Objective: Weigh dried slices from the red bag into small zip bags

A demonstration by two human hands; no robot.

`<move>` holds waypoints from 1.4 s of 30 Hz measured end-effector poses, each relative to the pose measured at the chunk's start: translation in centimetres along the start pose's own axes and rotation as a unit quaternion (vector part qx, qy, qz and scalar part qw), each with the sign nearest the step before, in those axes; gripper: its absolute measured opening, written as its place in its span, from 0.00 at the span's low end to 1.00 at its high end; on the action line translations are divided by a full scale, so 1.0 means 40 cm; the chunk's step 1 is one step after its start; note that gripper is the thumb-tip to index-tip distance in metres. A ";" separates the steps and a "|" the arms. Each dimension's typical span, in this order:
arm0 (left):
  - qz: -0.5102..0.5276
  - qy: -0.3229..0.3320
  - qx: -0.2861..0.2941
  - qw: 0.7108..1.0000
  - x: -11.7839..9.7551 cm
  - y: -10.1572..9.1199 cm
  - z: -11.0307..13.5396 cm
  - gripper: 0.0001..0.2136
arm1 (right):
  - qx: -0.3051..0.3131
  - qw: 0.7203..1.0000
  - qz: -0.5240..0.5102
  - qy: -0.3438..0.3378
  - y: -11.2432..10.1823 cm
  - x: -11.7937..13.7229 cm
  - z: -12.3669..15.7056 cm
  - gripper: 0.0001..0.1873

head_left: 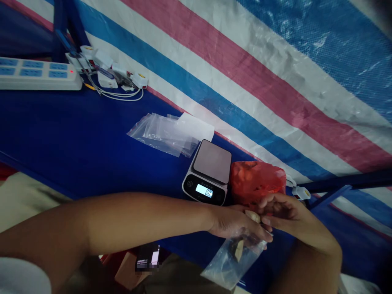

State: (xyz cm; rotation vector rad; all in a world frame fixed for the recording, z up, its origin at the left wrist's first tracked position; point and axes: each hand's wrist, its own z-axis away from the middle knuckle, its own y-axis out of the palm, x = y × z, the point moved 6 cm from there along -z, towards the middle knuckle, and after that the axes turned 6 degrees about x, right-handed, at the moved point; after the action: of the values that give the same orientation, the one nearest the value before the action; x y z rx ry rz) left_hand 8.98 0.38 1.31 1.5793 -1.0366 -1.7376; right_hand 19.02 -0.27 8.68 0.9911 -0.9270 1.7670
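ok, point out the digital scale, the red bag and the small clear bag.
digital scale [212, 161]: head view, on the weighing platform.
red plastic bag [251, 181]: head view, on the bag's middle.
small clear bag [225, 267]: head view, on its lower film.

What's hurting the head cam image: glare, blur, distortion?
Head view: light is dim and cool; soft glare streaks the creased striped tarp; the digital scale's display is the brightest spot; the wide lens stretches the frame edges; the corners fall dark; a mosaic blur masks part of a dark object at the bottom edge.
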 end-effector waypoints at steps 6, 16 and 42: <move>-0.019 0.011 0.001 1.000 0.016 -0.016 -0.014 0.22 | 0.026 0.998 0.061 0.014 0.003 -0.003 0.004 0.07; -0.026 -0.007 -0.013 1.000 0.003 -0.007 0.006 0.23 | 0.053 0.997 0.053 0.021 0.020 0.007 0.002 0.09; -0.067 -0.029 0.020 0.997 -0.128 0.036 0.131 0.23 | -0.268 0.941 -0.114 -0.172 -0.042 0.043 -0.005 0.11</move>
State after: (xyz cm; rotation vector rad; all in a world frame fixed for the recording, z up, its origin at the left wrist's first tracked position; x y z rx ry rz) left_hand 4.41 4.70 5.35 1.6671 -1.0198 -1.8718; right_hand 20.03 1.05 10.45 1.0048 -1.3625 1.0712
